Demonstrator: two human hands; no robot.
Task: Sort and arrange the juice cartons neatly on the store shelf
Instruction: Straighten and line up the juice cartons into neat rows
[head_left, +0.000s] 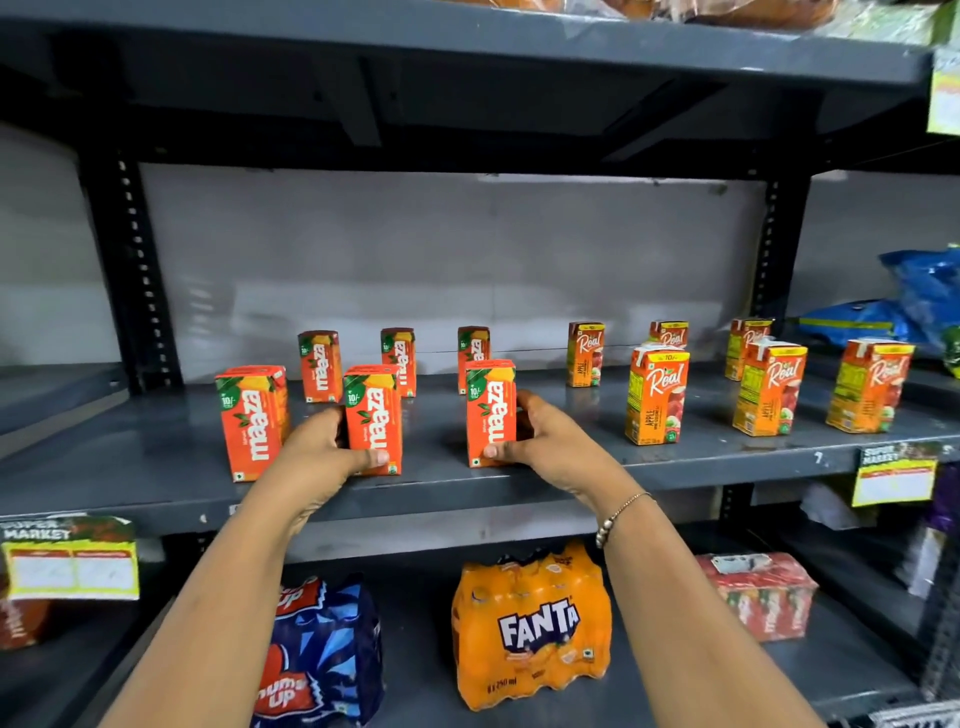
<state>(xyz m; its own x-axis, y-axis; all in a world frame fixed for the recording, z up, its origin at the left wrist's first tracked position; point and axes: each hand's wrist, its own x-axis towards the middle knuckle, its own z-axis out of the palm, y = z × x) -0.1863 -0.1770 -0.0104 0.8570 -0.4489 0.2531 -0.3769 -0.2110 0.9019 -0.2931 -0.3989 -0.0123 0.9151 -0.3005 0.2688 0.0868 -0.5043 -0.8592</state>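
Gripping: middle front Maaza carton (373, 420) is clasped by left hand (322, 451) fingers | right front Maaza carton (491, 413) is clasped by right hand (545, 439) fingers | both upright on grey shelf (571, 462), left of Real apple cartons (657, 402)

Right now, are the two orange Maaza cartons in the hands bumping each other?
Apart. The head view shows bare grey shelf between the left-held orange Maaza carton and the right-held one.

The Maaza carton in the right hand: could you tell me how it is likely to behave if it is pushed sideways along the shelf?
The Maaza carton stands tall on a narrow base, so a high push may tip it. Its flat sides suggest it will not roll. The metal shelf looks smooth, so a low push from the right hand should probably slide it.
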